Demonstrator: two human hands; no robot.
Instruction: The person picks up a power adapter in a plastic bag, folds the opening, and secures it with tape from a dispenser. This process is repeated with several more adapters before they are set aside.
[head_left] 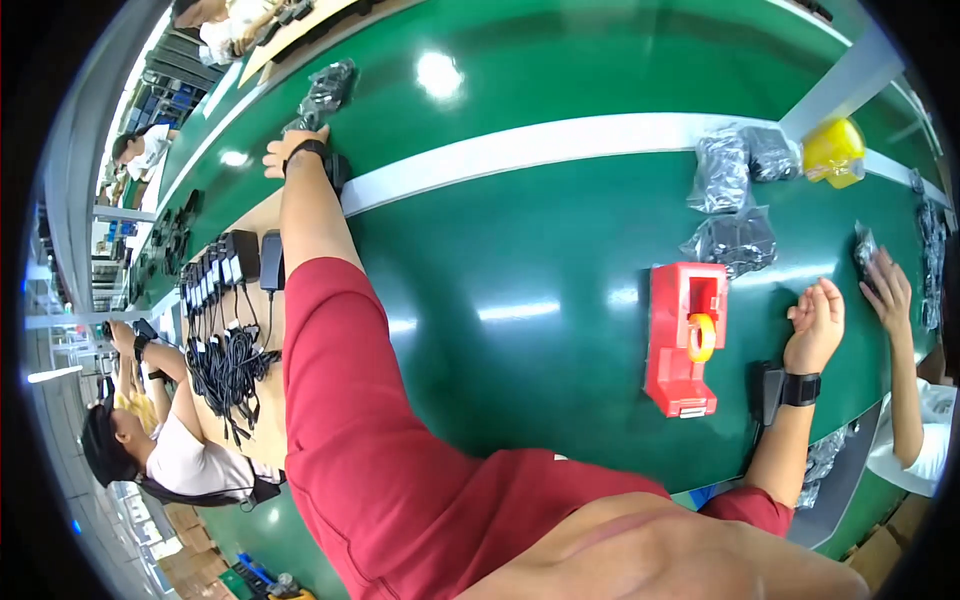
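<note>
Head view: my left hand point(285, 153) stretches to the belt's point(520, 220) far edge, fingers loose, touching a bagged black part point(325, 95). Right hand point(818, 325) open, empty, beside red tape dispenser point(683, 340). Pickup step; next needs closing on the bag.

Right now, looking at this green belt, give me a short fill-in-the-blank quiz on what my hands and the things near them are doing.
1. The left hand reaches far out to a bagged item on the ____ belt.
2. The right hand rests open beside a ____ tape dispenser.
3. The tape roll in the dispenser is ____.
4. Both wrists wear ____ bands.

Missing words: green; red; yellow; black
</note>
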